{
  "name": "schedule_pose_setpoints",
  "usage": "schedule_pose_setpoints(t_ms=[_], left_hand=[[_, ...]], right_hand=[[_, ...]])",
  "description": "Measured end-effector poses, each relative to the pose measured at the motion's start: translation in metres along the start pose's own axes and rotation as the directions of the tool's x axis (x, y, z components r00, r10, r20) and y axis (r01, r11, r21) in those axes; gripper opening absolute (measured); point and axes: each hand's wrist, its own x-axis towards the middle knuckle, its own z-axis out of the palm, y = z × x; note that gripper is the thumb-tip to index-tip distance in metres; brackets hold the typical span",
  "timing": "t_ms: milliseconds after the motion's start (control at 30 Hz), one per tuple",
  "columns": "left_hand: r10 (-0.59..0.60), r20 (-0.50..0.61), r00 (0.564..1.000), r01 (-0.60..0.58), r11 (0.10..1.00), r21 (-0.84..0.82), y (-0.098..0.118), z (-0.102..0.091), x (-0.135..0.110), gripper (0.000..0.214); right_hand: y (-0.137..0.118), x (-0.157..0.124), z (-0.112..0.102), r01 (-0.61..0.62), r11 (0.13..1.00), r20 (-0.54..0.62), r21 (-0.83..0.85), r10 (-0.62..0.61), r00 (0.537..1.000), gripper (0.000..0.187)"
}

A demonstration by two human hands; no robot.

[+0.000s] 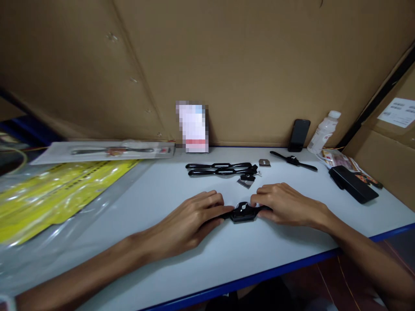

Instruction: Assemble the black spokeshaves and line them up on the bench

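A small black spokeshave (pixel 243 212) lies on the white table (pixel 162 190) in front of me. My left hand (pixel 191 218) covers its left handle, fingers curled over it. My right hand (pixel 282 203) is closed over its right handle. Just beyond lie two more black spokeshaves (pixel 220 169) side by side, with a loose blade and black cap (pixel 246 179) and a small brown plate (pixel 264 163) next to them.
Another black spokeshave (pixel 293 160), a phone (pixel 298 134) leaning on the cardboard wall, a plastic bottle (pixel 323 131), a black case (pixel 353 183) and printed packets sit at the right. Yellow plastic packaging (pixel 55 194) and a packaged tool (pixel 106 151) lie left. The table's blue front edge (pixel 259 276) is near.
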Motion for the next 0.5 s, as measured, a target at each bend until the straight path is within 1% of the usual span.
schedule_pose_setpoints(t_ms=[167,300,500], left_hand=[[-0.003,0.012,1.0,0.003,1.0,-0.015,0.0006,-0.0011,0.0008,0.034],[-0.006,0.014,1.0,0.006,1.0,-0.021,0.0006,-0.0019,0.0005,0.033],[0.004,0.011,1.0,-0.004,1.0,-0.018,0.0003,-0.0017,0.0002,0.035]], right_hand=[[0.0009,-0.0007,0.0016,0.011,1.0,-0.019,0.011,-0.01,1.0,0.02],[0.0015,-0.0008,0.0024,-0.01,1.0,-0.032,0.022,0.011,0.999,0.02],[0.003,-0.0001,0.0024,0.002,1.0,-0.011,0.018,-0.002,1.0,0.02]])
